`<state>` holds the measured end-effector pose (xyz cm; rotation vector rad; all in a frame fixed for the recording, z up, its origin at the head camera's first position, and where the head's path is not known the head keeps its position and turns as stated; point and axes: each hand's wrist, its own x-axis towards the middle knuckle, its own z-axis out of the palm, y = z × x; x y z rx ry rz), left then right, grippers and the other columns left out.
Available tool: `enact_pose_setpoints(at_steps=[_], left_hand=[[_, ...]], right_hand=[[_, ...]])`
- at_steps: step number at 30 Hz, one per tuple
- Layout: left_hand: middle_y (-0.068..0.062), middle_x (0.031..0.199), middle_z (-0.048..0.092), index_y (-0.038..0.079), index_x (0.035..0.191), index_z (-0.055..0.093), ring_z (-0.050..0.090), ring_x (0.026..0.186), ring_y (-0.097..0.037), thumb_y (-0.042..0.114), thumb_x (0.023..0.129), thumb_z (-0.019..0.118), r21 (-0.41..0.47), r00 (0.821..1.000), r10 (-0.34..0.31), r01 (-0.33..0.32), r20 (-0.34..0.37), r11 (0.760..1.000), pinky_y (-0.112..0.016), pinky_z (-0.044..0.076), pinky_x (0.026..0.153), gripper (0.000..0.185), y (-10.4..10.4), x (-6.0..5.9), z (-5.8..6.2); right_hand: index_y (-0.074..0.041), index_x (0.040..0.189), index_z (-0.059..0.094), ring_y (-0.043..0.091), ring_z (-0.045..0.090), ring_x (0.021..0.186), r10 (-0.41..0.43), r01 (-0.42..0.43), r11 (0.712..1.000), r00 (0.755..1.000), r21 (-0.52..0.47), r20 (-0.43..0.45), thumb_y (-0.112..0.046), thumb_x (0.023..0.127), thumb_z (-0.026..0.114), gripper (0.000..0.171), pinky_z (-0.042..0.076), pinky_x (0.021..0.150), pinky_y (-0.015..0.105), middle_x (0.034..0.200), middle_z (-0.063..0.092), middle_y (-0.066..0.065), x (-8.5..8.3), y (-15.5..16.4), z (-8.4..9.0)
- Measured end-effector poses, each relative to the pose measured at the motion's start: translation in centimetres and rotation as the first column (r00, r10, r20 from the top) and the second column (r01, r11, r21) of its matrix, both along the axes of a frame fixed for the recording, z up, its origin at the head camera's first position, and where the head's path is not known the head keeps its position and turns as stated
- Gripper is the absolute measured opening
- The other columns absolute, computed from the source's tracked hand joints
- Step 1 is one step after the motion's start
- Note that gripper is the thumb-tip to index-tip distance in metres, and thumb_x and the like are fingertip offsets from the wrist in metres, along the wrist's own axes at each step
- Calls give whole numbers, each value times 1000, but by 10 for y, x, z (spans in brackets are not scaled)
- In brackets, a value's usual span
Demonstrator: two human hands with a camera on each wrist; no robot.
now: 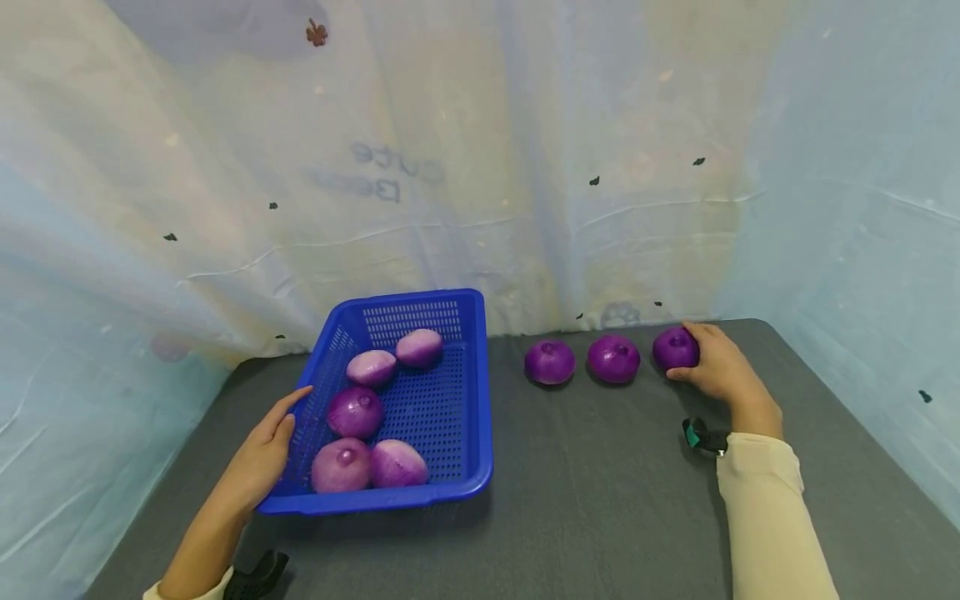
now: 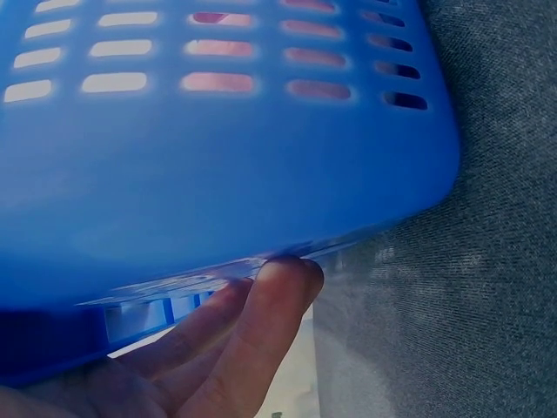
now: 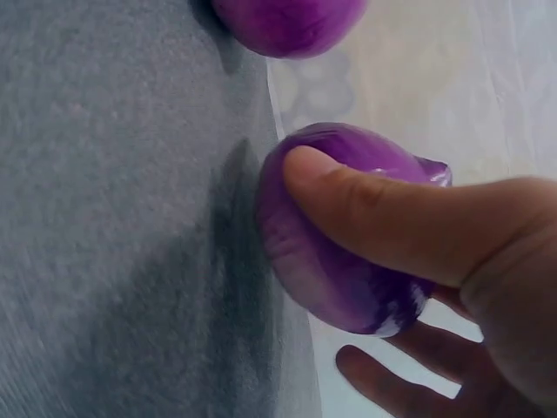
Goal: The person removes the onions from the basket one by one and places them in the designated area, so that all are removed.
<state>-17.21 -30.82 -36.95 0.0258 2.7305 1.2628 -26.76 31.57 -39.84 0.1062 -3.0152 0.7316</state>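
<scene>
Backdrop: pale blue and cream sheeting [image 1: 465,150], creased, across whole upper frame, faint mirrored lettering at centre. Surface: dark grey cloth-covered table [image 1: 600,500] filling lower frame.

Blue basket [image 1: 472,392], perforated plastic, left of centre on table. Contents: five peeled onions, pale to mid purple — two at the far end [image 1: 419,347] [image 1: 372,367], one in the middle [image 1: 355,412], two at the near end [image 1: 341,466] [image 1: 398,463], the near pair touching.

Left hand [image 1: 262,458], lower left of frame, laid against basket's left rim, fingers straight, thumb up along the wall; nothing clasped. Left wrist view: fingertips [image 2: 278,296] pressed under the basket's lower edge [image 2: 261,174], grey cloth to the right.

Row of three darker purple onions right of centre, along table's far edge, close together but apart: left one [image 1: 550,362], middle one [image 1: 613,358], right onion [image 1: 674,347].

Right hand [image 1: 720,367], right of centre, wrapped round right onion from the right side, thumb over the near face, fingers behind. Right wrist view: thumb [image 3: 374,218] curled across the onion [image 3: 331,261], fingers beneath, onion resting at the table's edge by the sheeting; neighbouring onion [image 3: 287,22] at top of frame.

Cream sleeve [image 1: 765,517] on right forearm, lower right; dark wrist strap with teal part [image 1: 701,436] above the cuff. Black strap [image 1: 255,575] at left wrist, bottom edge.
</scene>
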Motion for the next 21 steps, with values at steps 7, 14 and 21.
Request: enact_pose_setpoints(at_steps=[7,14,21], left_hand=[[-30,161,21,26,161,13,36,137,-58,36,110,12,4,1000,8,-8,11,1000,-73,37,101,52,0,0,1],[-30,161,20,26,161,13,35,138,-58,37,109,11,2,1000,9,-9,17,1000,-73,37,101,53,0,-2,0],[-31,161,21,25,161,13,36,137,-58,35,110,11,0,1000,11,-11,20,1000,-72,38,101,52,1,-1,0]], right_hand=[[7,153,24,61,32,132,-45,44,999,998,-24,-43,-26,85,79,94,29,104,73,148,28,42,3,7,2],[8,153,21,61,30,134,-12,12,999,1000,-36,5,-38,86,77,99,28,107,72,149,27,43,1,8,-10],[8,154,18,62,30,134,5,-3,999,998,-38,65,-47,90,70,99,29,106,73,150,25,44,2,4,-10]])
